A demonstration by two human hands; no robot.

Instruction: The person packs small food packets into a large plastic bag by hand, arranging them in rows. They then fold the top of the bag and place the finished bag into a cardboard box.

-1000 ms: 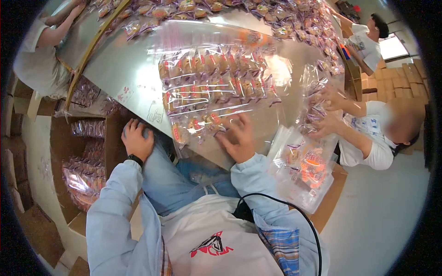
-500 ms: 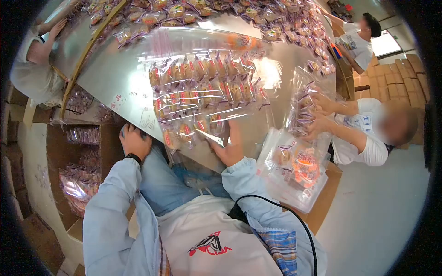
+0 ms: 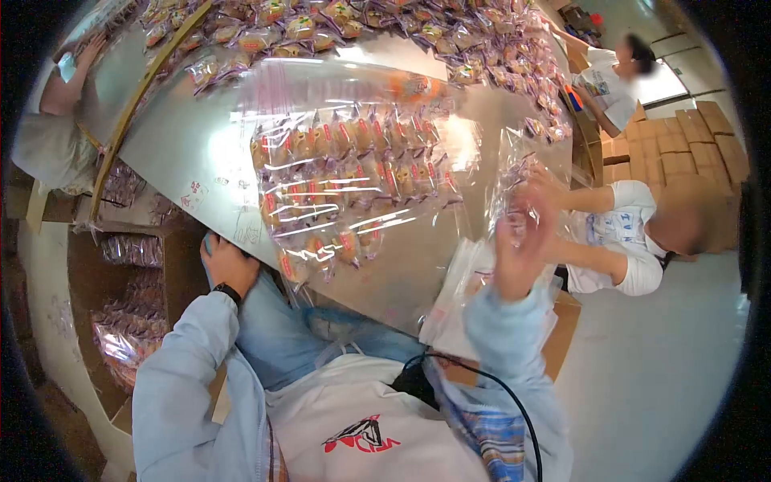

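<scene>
A large clear plastic bag (image 3: 353, 169) lies on the metal table (image 3: 173, 181), with rows of small wrapped cakes inside. Its lower end hangs over the near edge toward my lap. My left hand (image 3: 230, 265) rests beside the table's left edge, above my knee, fingers slightly apart and holding nothing visible. My right hand (image 3: 522, 249) is raised over a stack of flat clear bags (image 3: 459, 301) at the right. Motion smears its fingers, and it overlaps a co-worker's hands in view, so whether it touches anything is unclear.
Many wrapped cakes (image 3: 426, 32) cover the table's far side. An open carton (image 3: 181, 281) with packed cakes stands at the left. One co-worker (image 3: 618, 233) handles a filled bag (image 3: 510, 173) at the right; others are at the far right and left. Stacked cartons (image 3: 679, 149) stand behind.
My right hand has left the near end of the large bag and moved right, over the stack of flat bags. My left hand stays by the table edge.
</scene>
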